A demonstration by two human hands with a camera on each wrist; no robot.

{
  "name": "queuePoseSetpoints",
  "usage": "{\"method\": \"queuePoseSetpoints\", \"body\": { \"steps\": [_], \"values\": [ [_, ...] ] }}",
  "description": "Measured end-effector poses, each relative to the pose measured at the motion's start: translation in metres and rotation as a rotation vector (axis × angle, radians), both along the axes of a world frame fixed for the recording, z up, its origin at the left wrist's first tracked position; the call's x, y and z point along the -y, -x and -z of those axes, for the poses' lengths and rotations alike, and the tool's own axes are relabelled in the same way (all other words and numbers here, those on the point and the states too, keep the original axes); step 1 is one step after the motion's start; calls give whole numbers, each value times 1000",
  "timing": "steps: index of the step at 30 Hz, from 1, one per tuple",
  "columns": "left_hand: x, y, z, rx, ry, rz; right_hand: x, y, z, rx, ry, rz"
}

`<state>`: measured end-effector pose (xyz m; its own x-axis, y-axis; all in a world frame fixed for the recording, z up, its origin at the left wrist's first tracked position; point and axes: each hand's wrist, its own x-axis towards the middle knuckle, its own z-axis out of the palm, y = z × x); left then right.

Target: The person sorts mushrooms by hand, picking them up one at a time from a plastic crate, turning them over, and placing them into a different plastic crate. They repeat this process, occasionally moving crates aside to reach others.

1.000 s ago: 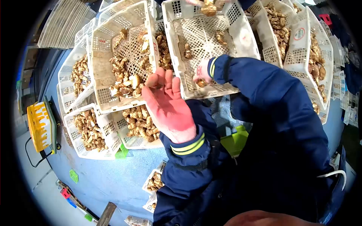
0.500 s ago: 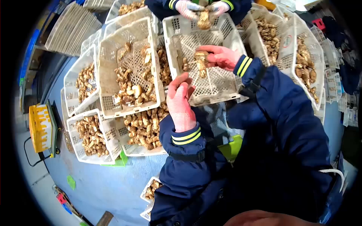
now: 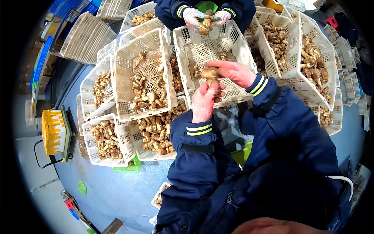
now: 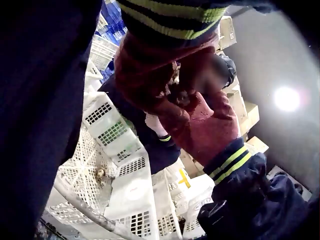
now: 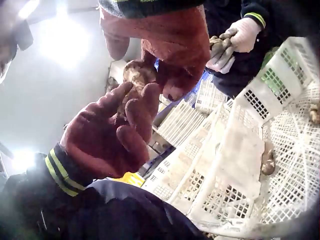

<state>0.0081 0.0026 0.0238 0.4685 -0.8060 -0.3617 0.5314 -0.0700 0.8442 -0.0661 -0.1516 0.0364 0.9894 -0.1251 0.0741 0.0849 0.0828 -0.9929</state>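
Note:
Both hands wear reddish-pink gloves and hold one brown mushroom [image 3: 210, 73] over the near edge of a white perforated crate [image 3: 202, 52]. My left hand [image 3: 203, 102] grips its lower part from below, while my right hand [image 3: 234, 73] pinches its top from the right. Seen from the right wrist, the mushroom [image 5: 136, 77] is between the curled fingers of my left hand [image 5: 110, 135] and those of my right hand [image 5: 165, 50] above. In the left wrist view my left hand [image 4: 150, 70] and right hand [image 4: 207, 127] meet, partly hiding the mushroom. A few mushrooms [image 5: 268, 159] lie in the crate.
Opposite, another person's gloved hands [image 3: 204, 19] hold a mushroom above the crate's far edge. Crates of mushrooms stand left [image 3: 142, 74] and right [image 3: 311, 58]. A stack of white crates [image 3: 83, 37] and a yellow box on a cart [image 3: 53, 132] are at the left.
My right hand has lifted a mushroom out of the crate and brought it to my left hand, which has closed from a spread palm around its lower part. The view has shifted slightly.

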Motion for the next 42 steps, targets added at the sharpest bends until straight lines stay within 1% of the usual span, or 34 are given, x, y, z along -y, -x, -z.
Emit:
{"method": "queuePoseSetpoints", "body": {
  "steps": [1,2,4,6,7,9,10,11,12,14,16,17,18,20,21,22,24,25,26,28,29,30,32,33,36,37,40,42],
  "values": [
    [-1,0,0,18,-5,-45,1,0,3,-27,-64,75],
    [-1,0,1,17,-7,-45,4,-1,9,5,-136,114],
    [-4,1,1,41,68,-146,13,2,12,3,-195,218],
    [-7,0,3,54,87,-140,18,4,16,-72,-218,283],
    [-6,0,3,60,41,-124,15,4,14,-99,-216,314],
    [-2,3,4,62,-8,-122,14,7,10,-115,-186,252],
    [1,7,1,100,-6,-156,14,8,6,-122,-161,204],
    [3,8,5,156,-23,-126,12,8,-3,-120,-146,134],
    [4,10,10,213,-39,-95,8,13,-16,-127,-34,129],
    [7,18,12,189,-43,-113,3,13,-17,-103,-33,112],
    [12,25,14,232,13,-130,2,18,-19,-166,108,121],
    [9,20,14,327,-69,37,1,18,-20,-165,54,107],
    [7,19,14,322,-68,36,2,19,-21,-164,1,93],
    [5,17,6,-251,212,122,5,20,-26,-236,-171,105],
    [4,14,2,-357,169,153,7,20,-19,-169,-258,105],
    [3,11,2,-496,281,192,10,19,-12,-106,-372,98],
    [2,13,1,-531,263,192,14,18,-4,-77,-410,37],
    [2,13,2,-524,303,215,11,16,-3,-31,-503,-31],
    [3,13,2,-526,309,222,10,16,-3,-42,-564,-45],
    [1,15,4,-445,215,165,11,14,-1,-47,-509,-34],
    [1,14,8,-411,160,130,8,13,-1,-82,-474,38],
    [0,14,12,-408,159,130,10,13,2,-79,-474,37],
    [-1,13,11,-281,156,68,13,12,7,-75,-542,31],
    [-2,14,11,-227,94,30,14,12,9,-68,-533,39],
    [-2,13,10,-160,77,10,14,12,8,-85,-493,88],
    [-2,13,10,-160,77,10,15,12,9,-80,-460,76],
    [0,13,8,-126,32,-3,12,10,11,-87,-510,124],
    [2,14,6,-50,-2,10,10,10,9,-112,-475,115]
  ]
}}
